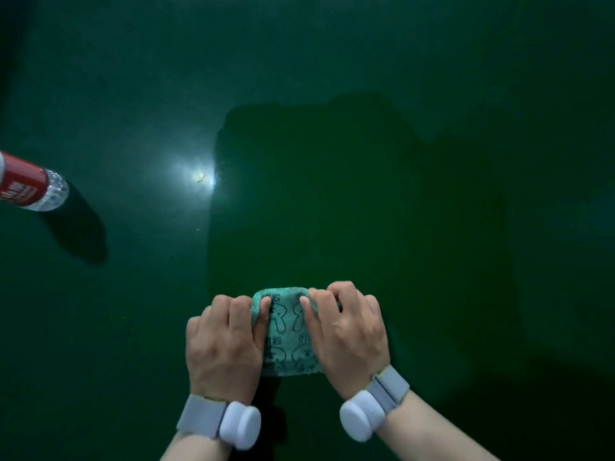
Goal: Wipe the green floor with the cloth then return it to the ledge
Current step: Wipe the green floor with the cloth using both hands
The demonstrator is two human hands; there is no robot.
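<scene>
We see a dark green floor (332, 78) with a bright glare spot; on it lie our folded teal printed cloth (289, 334) and, well left, a red-labelled plastic bottle (30, 184).

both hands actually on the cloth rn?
Touching. Head view shows the left hand and right hand pressed on the cloth, fingers overlapping its edges.

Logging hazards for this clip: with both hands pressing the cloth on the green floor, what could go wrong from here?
1. The plastic bottle stands at the left edge; a wide leftward sweep could perhaps knock it over.
2. The left hand and right hand bunch the cloth small, so strokes may leave gaps.
3. The darker, seemingly wet patch on the floor could be slippery.
</scene>
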